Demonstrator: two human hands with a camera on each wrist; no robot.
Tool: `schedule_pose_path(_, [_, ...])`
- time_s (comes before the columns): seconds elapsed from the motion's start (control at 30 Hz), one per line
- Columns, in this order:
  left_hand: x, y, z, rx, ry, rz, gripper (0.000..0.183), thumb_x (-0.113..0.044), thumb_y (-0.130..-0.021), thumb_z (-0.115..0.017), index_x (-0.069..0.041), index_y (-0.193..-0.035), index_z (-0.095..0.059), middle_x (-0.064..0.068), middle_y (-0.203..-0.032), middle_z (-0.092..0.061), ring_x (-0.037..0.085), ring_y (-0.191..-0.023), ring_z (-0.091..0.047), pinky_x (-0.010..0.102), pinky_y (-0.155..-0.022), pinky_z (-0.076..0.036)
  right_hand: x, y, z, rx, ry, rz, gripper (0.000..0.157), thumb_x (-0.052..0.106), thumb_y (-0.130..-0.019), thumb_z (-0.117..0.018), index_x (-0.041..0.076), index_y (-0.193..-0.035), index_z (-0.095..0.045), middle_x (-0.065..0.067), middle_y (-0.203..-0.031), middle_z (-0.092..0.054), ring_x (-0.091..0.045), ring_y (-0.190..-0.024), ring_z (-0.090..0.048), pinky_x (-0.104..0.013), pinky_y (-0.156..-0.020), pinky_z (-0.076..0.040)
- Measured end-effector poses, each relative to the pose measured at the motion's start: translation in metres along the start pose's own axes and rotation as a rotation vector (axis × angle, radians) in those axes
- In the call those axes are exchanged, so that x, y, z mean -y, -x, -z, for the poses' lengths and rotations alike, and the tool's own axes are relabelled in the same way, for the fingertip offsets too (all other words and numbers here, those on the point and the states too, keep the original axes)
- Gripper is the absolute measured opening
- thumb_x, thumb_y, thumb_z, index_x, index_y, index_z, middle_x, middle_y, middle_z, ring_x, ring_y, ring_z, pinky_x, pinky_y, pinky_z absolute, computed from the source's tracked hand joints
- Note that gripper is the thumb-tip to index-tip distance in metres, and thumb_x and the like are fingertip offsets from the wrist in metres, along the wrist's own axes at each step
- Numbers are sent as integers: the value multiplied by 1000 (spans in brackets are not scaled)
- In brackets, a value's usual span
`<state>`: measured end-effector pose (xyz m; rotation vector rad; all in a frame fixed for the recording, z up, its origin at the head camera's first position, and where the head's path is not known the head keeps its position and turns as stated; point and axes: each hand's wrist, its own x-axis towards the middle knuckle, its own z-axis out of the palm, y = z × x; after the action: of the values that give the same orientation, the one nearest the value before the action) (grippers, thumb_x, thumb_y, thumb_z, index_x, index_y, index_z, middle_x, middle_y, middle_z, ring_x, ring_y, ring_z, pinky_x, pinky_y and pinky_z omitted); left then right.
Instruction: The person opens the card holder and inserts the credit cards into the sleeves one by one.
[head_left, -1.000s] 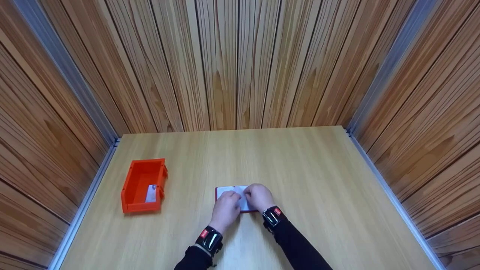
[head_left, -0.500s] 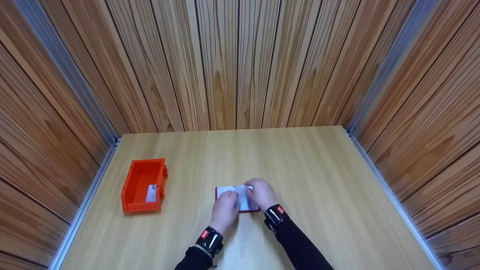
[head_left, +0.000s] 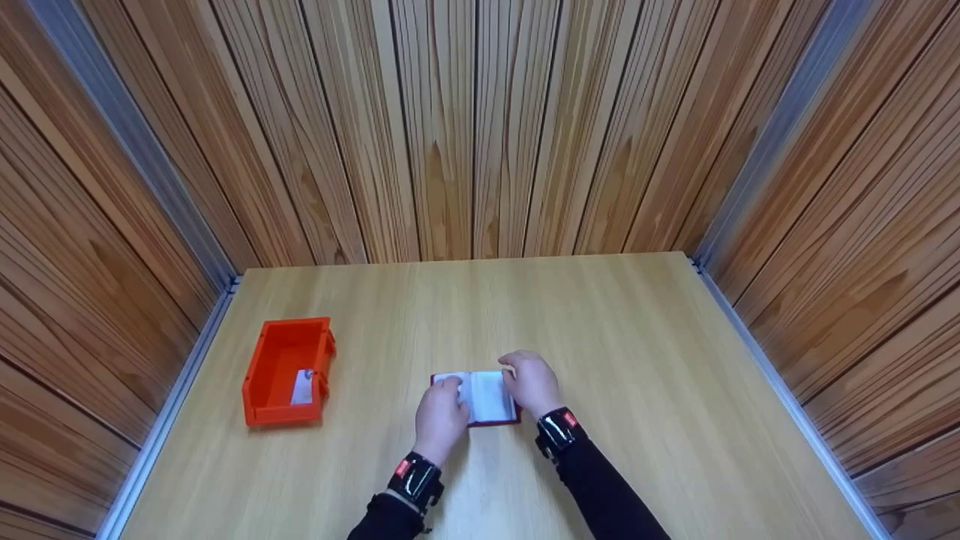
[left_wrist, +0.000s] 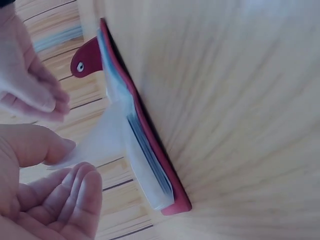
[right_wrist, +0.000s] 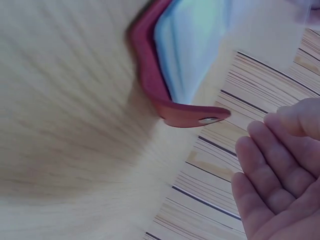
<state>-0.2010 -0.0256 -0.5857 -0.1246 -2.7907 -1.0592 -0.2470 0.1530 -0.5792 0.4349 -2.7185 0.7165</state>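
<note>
A red card holder (head_left: 495, 397) with clear plastic sleeves lies spread open on the table between both hands. In the left wrist view, my left hand (left_wrist: 50, 185) pinches a raised clear sleeve (left_wrist: 102, 137) between thumb and forefinger; several cards or sleeves are stacked behind it. The holder's strap (right_wrist: 192, 116) with a metal snap sticks out at its right side. My right hand (head_left: 532, 382) is beside the right edge of the holder. Its fingers are loosely bent and hold nothing in the right wrist view (right_wrist: 280, 175).
An orange bin (head_left: 281, 415) stands on the table at the left, with a white card-like piece (head_left: 302, 386) inside. Wood-panelled walls with metal corner rails enclose the wooden tabletop (head_left: 600, 322) at the back and sides.
My right hand has moved off the pages to the right, its fingers loosening. The left hand has shifted slightly left with the sleeve, and more of the open pages shows.
</note>
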Motion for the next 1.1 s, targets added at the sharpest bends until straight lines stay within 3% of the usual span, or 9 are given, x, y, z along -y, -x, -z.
schedule_pose_path(0.27, [12,-6,6,-9,134,132,30,-2,-81,-70,4,-110,-66,3,-80,-61,18,-74,-59,36,-66,-51,-4,7,-5,26,0,-8,17,8,-83,-75,1,-98,-74,-11,-96,-70,-30,-93,-66,-43,-83,-52])
schedule_pose_path(0.47, [22,-10,9,-16,153,179,27,-3,-81,-71,4,-107,-66,2,-76,-60,18,-71,-57,36,-64,-49,-6,10,-8,87,6,-38,20,11,-84,-75,-1,-101,-73,-11,-95,-68,-30,-92,-64,-43,-84,-51])
schedule_pose_path(0.87, [33,-11,9,-78,102,144,10,1,-76,-67,2,-84,-62,7,-75,-62,26,-71,-59,42,-66,-50,-12,16,-11,151,21,-61,25,8,-79,-77,-2,-102,-72,-13,-96,-66,-32,-92,-63,-45,-85,-51])
schedule_pose_path(1.1, [41,-14,5,-58,61,145,11,3,-72,-67,-2,-77,-59,8,-72,-61,29,-69,-58,44,-65,-48,-14,16,-14,168,55,-62,21,5,-78,-75,1,-99,-72,-11,-96,-65,-31,-92,-63,-44,-85,-51])
